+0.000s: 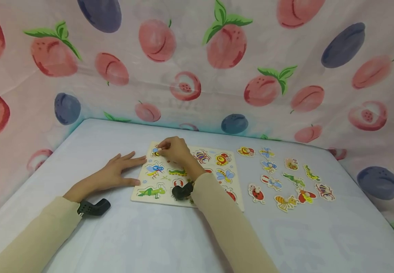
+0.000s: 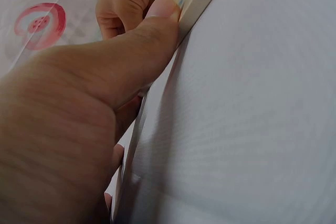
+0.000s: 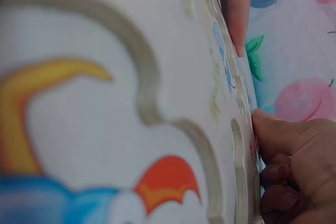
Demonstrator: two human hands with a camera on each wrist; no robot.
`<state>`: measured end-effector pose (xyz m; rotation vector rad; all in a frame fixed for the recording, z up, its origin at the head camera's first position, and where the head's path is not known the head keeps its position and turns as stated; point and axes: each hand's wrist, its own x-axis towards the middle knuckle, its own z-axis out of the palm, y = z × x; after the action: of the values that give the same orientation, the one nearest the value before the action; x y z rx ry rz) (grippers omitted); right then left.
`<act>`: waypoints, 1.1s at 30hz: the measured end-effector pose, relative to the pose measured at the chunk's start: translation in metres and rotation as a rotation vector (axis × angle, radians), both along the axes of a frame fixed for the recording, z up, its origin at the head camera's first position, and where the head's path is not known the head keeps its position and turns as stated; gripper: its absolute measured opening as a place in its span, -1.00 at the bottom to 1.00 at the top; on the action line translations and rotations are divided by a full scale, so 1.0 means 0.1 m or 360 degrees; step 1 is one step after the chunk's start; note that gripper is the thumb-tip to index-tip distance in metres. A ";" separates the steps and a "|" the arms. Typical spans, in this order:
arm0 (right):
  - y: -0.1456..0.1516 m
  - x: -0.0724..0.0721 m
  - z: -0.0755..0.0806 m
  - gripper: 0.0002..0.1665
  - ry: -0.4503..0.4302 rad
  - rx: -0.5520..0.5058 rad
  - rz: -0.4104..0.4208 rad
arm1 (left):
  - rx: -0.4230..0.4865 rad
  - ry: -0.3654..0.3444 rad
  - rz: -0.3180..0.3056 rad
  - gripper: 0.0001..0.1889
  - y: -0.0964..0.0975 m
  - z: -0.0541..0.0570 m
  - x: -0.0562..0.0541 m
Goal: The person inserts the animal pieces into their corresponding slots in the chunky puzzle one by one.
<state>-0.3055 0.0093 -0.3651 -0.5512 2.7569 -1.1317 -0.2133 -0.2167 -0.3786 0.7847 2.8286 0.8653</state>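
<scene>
A white puzzle board [image 1: 168, 191] with insect pictures in outlined recesses lies flat on the table. My right hand [image 1: 176, 149] is over its far left corner, thumb and fingertips pinching a small bee piece [image 1: 155, 152] with blue wings; the fingers cover part of it. My left hand [image 1: 116, 172] lies palm down on the table with fingers spread. Its fingertips and thumb [image 2: 157, 17] are right at the board's left edge. Close up in the right wrist view are the board's grooves and a printed blue insect with a red head [image 3: 170, 182].
Right of the board lie several loose insect pieces, among them a ladybug [image 1: 257, 194], an ant-like piece [image 1: 286, 203], a caterpillar [image 1: 311, 173] and a grasshopper [image 1: 294, 179]. A fruit-patterned cloth [image 1: 204, 102] hangs behind the white table [image 1: 156, 242]. Black wrist devices [image 1: 94, 207] sit at both cuffs.
</scene>
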 end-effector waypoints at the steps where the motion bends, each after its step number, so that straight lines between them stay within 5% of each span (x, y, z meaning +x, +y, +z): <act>1: 0.00 0.00 0.01 -0.85 -0.0006 0.0009 0.0007 | -0.0002 0.0002 0.0004 -0.18 0.00 0.00 0.00; 16: 0.03 0.08 0.12 -0.78 0.0034 0.0003 0.0065 | 0.0002 0.0019 0.0014 -0.17 0.01 -0.01 0.00; 25: 0.27 0.17 0.35 -0.73 0.0202 -0.0011 0.0185 | -0.0006 0.0026 0.0013 -0.17 0.00 -0.03 -0.01; 33: 0.56 0.41 0.57 -0.76 0.0422 -0.0039 0.0247 | 0.0014 0.0047 0.0012 -0.18 0.00 -0.02 0.00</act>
<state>-0.2646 0.0656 -0.3078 -0.9649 2.8545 -1.1311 -0.2132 -0.2165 -0.3807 0.7950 2.8567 0.8753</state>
